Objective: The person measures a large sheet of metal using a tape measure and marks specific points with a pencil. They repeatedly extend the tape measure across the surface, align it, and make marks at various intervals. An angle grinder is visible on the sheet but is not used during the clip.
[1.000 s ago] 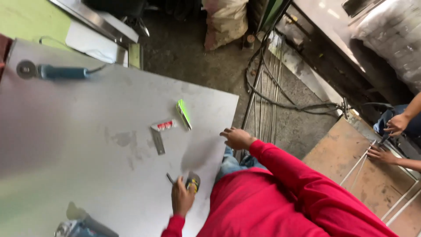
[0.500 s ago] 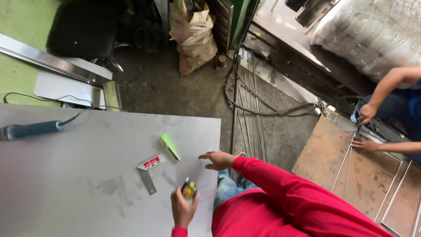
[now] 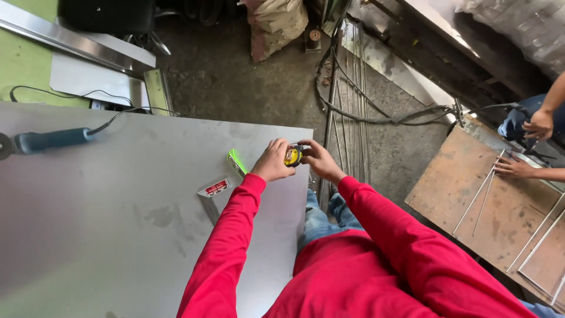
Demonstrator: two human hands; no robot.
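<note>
Big grey sheet-metal surface (image 3: 106,235) fills the left half of the view, w/ dull smudges near its middle. Concrete floor (image 3: 235,70) beyond it, dusty, w/ black cables (image 3: 376,115) looping across and thin steel rods (image 3: 350,88) lying along it. To the right, a rusty brown board (image 3: 471,194) w/ light metal strips on it; another person's two hands (image 3: 518,168) rest there, well apart from the worker.

Worker in a red long-sleeve top (image 3: 353,271) and jeans stands at the surface's right edge, both arms stretched fwd. A tan sack (image 3: 273,23) sits upright on the floor at the far end, and a long shiny metal profile (image 3: 70,41) lies at top left.

On the surface, far left: a blue-handled power tool (image 3: 50,140), cord trailing off toward the floor. Nearer the worker: a try square w/ red-and-white label (image 3: 213,189), lying flat, just beside the left sleeve. Just beyond it a bright green marker (image 3: 236,160), flat, close to the left hand.

Left hand (image 3: 272,162) and right hand (image 3: 315,159) meet over the surface's right corner. Between them: a small yellow-and-black tape measure (image 3: 293,155), held up off the surface. Left fingers curl round its near side, right fingers close on the far side, so both have hold of it.
</note>
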